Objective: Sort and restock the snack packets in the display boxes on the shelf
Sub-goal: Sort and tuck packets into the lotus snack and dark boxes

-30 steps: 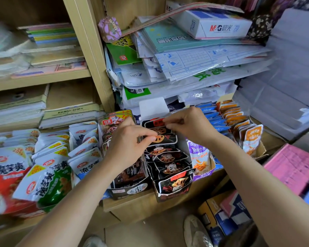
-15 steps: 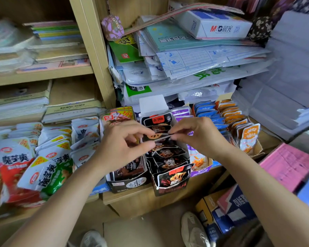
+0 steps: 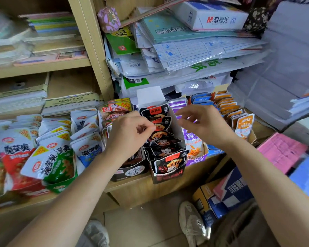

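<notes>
While upright, glossy black packets [image 3: 163, 140] in torn cardboard box [image 3: 168, 177]

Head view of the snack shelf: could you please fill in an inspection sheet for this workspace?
Surface: wooden shelf board, crowded with open display boxes.
Job's things: black packets stand in a row in the black display box. Purple packets, blue packets and orange packets sit in boxes to its right. White packets are heaped to its left.
Clutter: paper stacks and a white carton are piled behind the boxes.
Hands: left hand appears to pinch the top edge of one of the black packets. Right hand hovers open over the purple packets.
Cables: nothing seen.
Surroundings: tiled floor, a shoe and cardboard boxes below the shelf.
</notes>
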Available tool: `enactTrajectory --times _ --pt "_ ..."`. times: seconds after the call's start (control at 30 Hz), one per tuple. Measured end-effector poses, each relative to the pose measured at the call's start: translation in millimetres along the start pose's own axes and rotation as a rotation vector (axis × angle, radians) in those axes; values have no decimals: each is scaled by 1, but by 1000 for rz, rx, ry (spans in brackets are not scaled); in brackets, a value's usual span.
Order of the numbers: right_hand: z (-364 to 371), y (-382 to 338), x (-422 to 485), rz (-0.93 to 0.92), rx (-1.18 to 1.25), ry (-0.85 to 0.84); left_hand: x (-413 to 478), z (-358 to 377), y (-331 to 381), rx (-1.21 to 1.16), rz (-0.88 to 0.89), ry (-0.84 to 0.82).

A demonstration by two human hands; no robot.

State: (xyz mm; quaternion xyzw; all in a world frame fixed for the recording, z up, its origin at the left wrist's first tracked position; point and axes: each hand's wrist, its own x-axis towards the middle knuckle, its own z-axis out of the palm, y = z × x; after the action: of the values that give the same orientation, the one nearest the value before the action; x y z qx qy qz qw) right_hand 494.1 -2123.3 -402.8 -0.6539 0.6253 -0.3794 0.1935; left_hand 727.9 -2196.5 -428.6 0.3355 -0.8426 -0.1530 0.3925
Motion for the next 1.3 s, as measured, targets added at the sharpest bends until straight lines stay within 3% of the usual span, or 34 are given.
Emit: enactTrajectory --times 0.1,0.2,0.53,0.77,1.07,1.3 --pt "-20 -18 -27 -31 91 -206 -9 -3 0 -32 40 -32" --pt "-10 -26 -48 -106 -92 -396 -18 -7 6 -5 93 -78" --pt "16 -14 -89 -227 -179 -137 -22 -18 5 44 88 -534" --pt "23 -13 -87 -187 -175 -50 -15 -19 7 146 197 -450" --pt "14 -9 -88 -169 -177 -98 -13 -5 13 185 292 -440" --pt "34 2 -84 -241 -233 -3 0 -16 -3 54 106 -237"
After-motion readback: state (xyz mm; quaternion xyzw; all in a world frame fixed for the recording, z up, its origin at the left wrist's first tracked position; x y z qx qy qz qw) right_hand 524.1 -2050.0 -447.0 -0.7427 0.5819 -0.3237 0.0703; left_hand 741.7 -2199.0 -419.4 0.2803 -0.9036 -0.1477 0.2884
